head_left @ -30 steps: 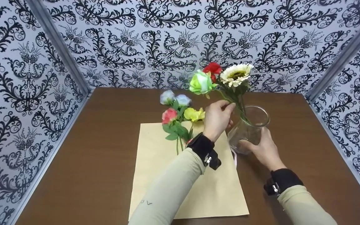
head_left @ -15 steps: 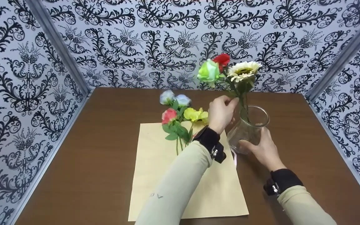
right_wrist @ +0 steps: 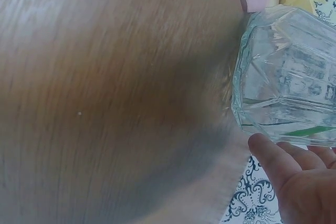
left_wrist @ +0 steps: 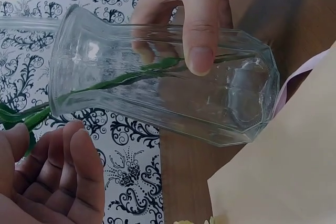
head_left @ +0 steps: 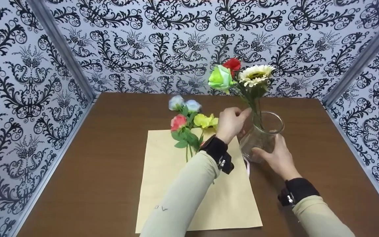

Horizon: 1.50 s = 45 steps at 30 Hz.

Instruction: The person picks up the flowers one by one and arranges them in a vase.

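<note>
A clear glass vase [head_left: 252, 144] with a flared rim stands tilted beside the paper, and my right hand [head_left: 280, 159] grips it, thumb on the near side. Green stems [left_wrist: 121, 80] run down inside the glass. Above the rim are a pale green rose [head_left: 221, 78], a red flower [head_left: 232, 65] and a cream sunflower-like bloom [head_left: 255, 75]. My left hand [head_left: 230, 125] is at the stems just left of the rim. In the left wrist view, a gap separates its thumb from its loosely bent fingers [left_wrist: 86, 161], with the stem near the thumb.
Kraft paper [head_left: 166, 177] lies on the brown table [head_left: 104, 158]. On its upper edge rest a coral flower [head_left: 178, 122], a yellow flower [head_left: 206, 120] and pale blue flowers [head_left: 192, 106]. A pink ribbon [head_left: 247, 168] shows beside the paper. Patterned walls enclose the table.
The flower heads shifted right and up, then stayed nearly still as my left hand slid lower beside the stems and its pinch loosened. My right hand has kept its grip on the vase.
</note>
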Motion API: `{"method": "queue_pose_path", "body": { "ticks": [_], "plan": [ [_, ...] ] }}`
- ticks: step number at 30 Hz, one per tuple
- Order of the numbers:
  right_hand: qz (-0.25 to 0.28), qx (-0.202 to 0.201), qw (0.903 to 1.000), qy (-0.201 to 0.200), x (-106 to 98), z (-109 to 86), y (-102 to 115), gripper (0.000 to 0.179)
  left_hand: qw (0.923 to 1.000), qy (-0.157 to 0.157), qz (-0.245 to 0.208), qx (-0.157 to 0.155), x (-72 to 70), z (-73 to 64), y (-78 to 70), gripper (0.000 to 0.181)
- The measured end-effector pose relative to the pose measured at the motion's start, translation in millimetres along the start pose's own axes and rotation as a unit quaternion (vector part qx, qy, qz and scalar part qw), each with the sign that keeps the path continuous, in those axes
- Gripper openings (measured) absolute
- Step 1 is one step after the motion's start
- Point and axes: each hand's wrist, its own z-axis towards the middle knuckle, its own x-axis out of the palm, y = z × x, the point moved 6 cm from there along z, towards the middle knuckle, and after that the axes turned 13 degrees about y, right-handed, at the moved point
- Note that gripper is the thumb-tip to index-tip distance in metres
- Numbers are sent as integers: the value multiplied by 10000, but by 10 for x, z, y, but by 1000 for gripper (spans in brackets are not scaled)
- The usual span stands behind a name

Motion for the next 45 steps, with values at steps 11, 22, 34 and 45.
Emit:
{"method": "queue_pose_path", "body": {
  "ticks": [11,22,34,45],
  "plan": [
    [-3,-7,10000,39,-9,-6,-10,105,9941,570,-919,48,45,-78,88,38],
    [-25,43,10000,56,-7,-2,-2,105,9907,811,-1092,49,-143,-226,265,15],
    [-44,9,10000,3,-4,1,7,106,9960,540,-626,-331,-673,-392,691,14],
    [-2,117,9997,195,6,-4,10,112,9977,94,-440,-514,-1103,-549,959,15]
  ]
}}
